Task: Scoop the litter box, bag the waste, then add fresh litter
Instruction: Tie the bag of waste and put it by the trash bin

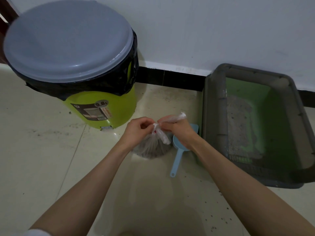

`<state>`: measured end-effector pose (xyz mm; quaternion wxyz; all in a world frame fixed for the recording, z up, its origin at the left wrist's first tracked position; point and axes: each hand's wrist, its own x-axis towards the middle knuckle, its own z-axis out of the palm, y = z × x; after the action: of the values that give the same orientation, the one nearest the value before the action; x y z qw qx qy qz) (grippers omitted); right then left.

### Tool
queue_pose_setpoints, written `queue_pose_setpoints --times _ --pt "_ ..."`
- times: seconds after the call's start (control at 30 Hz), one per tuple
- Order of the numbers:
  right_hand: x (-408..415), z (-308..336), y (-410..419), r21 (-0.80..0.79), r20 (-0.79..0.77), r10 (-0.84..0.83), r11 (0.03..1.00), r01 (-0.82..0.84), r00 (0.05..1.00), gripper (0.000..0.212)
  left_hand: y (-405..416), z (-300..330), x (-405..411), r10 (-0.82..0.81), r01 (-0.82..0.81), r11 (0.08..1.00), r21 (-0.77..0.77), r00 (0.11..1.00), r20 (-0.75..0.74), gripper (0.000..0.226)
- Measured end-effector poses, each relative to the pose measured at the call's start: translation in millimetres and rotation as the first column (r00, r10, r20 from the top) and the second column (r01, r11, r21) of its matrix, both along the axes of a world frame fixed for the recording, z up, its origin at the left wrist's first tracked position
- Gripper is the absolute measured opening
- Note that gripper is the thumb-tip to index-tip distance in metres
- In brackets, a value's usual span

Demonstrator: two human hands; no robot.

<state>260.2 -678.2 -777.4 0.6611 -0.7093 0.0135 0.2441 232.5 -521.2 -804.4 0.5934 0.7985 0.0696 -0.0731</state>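
Two hands: both working at the neck of the bag, dead center of the view
Left hand [138, 129]: fingers curling in and pinching the gathered plastic at the knot from the 9 o'clock side
Right hand [177, 131]: pinching the other twisted tail of plastic, which is sticking out toward 1 o'clock past the knuckles
Waste bag [151, 148]: clear-ish plastic, sitting on the floor right under the hands, dark gray clumps showing through it
Scoop [179, 150]: light blue, lying on the tile just beside the bag at its 3 o'clock, handle pointing to 6 o'clock, head partly hiding under the right hand
Litter box [213, 116]: gray rim, green inside, sitting at 3 o'clock against the wall, thin patch of gray litter showing inside
Bin [102, 106]: lime green, gray lid closed, black liner folding over the rim, standing at 10 o'clock
Floor [42, 150]: glossy cream tile with litter grains lying scattered, mostly at 5 o'clock
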Motion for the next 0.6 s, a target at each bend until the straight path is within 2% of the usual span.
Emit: queue_pose_setpoints --times 0.1,0.23,0.43,0.6 --pt "2.2 -5.8 -1.7 -0.024 -0.075 -0.080 0.997 0.078 0.994 0.014 2.1 -1.1 -0.6 -0.012 0.012 0.994 0.109 1.000 -0.001 0.020" --pt "8.2 -17.9 -3.6 -0.170 -0.161 -0.246 0.961 0.219 0.956 0.014 1.0 3.3 -0.2 -0.078 0.068 0.949 0.309 0.997 0.020 0.010" --pt "9.2 -20.8 -10.6 -0.210 -0.245 -0.346 0.931 0.299 0.906 0.019 5.2 3.2 -4.2 -0.078 0.073 0.941 0.329 0.997 0.000 0.009" --pt "6.5 -19.8 -15.7 -0.258 -0.295 -0.350 0.925 0.278 0.889 0.017 8.6 0.5 -8.3 -0.075 0.073 0.937 0.341 0.997 -0.008 0.013"
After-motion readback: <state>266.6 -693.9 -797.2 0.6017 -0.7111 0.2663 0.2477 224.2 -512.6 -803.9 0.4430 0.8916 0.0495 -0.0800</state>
